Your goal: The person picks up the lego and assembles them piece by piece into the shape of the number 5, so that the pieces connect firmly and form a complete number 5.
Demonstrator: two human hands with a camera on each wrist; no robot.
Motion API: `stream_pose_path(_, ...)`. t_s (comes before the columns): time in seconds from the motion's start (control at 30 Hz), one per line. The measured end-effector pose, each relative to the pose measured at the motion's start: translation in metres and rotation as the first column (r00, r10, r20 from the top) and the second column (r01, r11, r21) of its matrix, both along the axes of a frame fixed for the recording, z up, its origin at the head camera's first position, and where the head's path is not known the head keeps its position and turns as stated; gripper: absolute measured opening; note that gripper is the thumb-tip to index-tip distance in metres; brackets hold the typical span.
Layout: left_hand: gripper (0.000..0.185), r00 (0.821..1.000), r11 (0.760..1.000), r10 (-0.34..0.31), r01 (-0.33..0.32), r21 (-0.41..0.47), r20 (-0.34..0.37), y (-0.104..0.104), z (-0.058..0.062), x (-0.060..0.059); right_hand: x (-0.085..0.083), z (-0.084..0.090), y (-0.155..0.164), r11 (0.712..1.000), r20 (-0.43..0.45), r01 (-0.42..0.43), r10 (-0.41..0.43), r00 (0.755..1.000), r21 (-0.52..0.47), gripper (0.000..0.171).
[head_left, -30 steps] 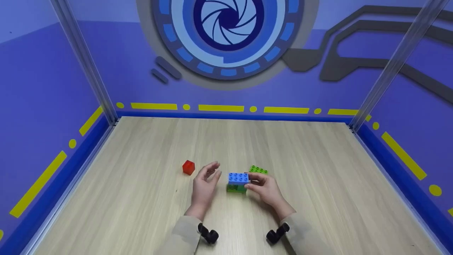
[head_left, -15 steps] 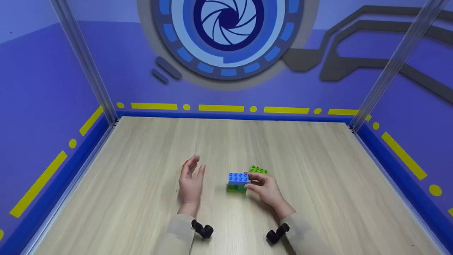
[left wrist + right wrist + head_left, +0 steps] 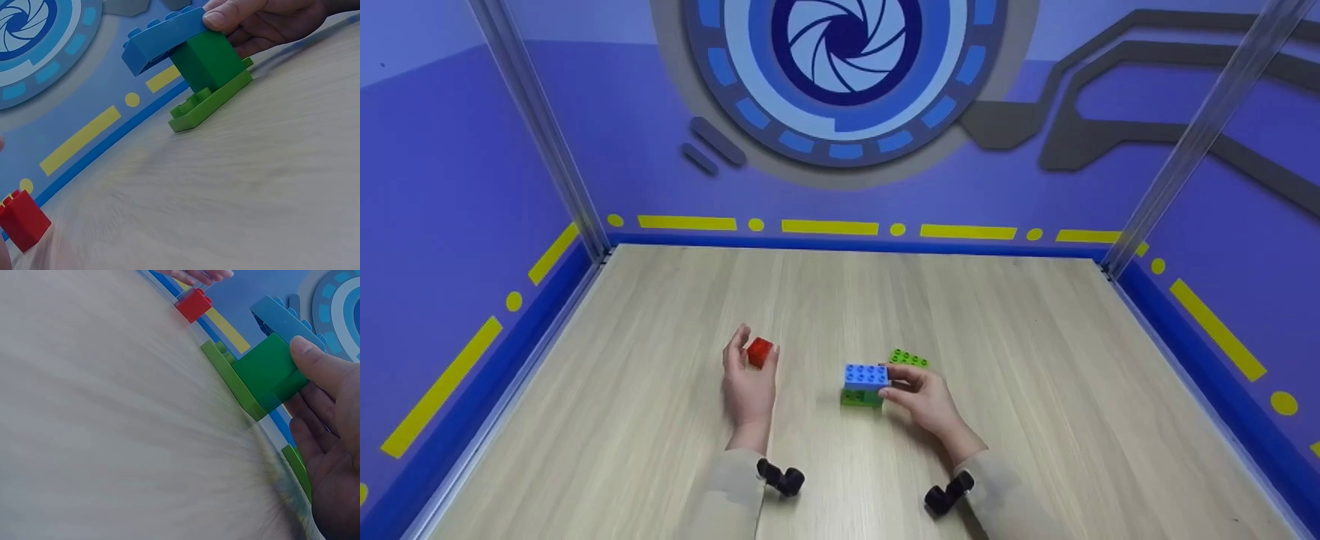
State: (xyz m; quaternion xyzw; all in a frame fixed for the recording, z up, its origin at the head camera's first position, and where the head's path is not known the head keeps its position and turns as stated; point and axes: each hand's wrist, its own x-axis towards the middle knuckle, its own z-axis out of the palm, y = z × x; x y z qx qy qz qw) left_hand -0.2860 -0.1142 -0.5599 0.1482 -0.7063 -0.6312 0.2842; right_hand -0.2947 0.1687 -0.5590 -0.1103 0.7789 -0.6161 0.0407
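Observation:
My left hand [image 3: 750, 394] is around a small red brick [image 3: 760, 352], fingers on its far left side and thumb on its right. The fingers look relaxed, with a gap to the brick. In the left wrist view the red brick [image 3: 25, 220] stands on the table. My right hand [image 3: 924, 401] pinches the right end of a blue brick [image 3: 865, 376] with studs on top. That brick sits on a dark green block [image 3: 207, 61], overhanging it. Under both lies a flat light green brick [image 3: 211, 107], touching the table.
Behind the right hand's fingers lies another light green brick [image 3: 910, 358], partly hidden. The wooden table [image 3: 660, 300] is bounded by blue-purple walls [image 3: 840, 202] with metal corner posts.
My left hand has moved left from beside the stack to around the red brick, passing in front of it. My right hand has stayed on the blue brick.

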Motion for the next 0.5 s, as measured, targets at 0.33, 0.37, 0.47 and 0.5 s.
stream_pose_path(0.33,0.068,0.995,0.995,0.019,-0.01,-0.098,0.095,-0.007,-0.001,-0.004,0.001,-0.001,0.0,1.0,0.007,0.007,-0.007,1.0,0.001,0.043)
stream_pose_path(0.37,0.068,0.994,0.994,0.017,-0.006,-0.107,0.107,-0.008,-0.001,-0.004,0.001,-0.001,0.0,1.0,0.009,0.007,-0.007,1.0,0.004,0.043)
stream_pose_path(0.47,0.067,0.99,0.991,0.012,0.007,-0.135,0.144,-0.011,-0.003,-0.006,0.001,-0.001,0.0,1.0,0.012,0.005,-0.005,1.0,0.007,0.043)
stream_pose_path(0.5,0.067,0.988,0.989,0.012,0.011,-0.146,0.154,-0.012,-0.003,-0.006,0.001,-0.001,0.0,1.0,0.013,0.004,-0.004,1.0,0.007,0.043)
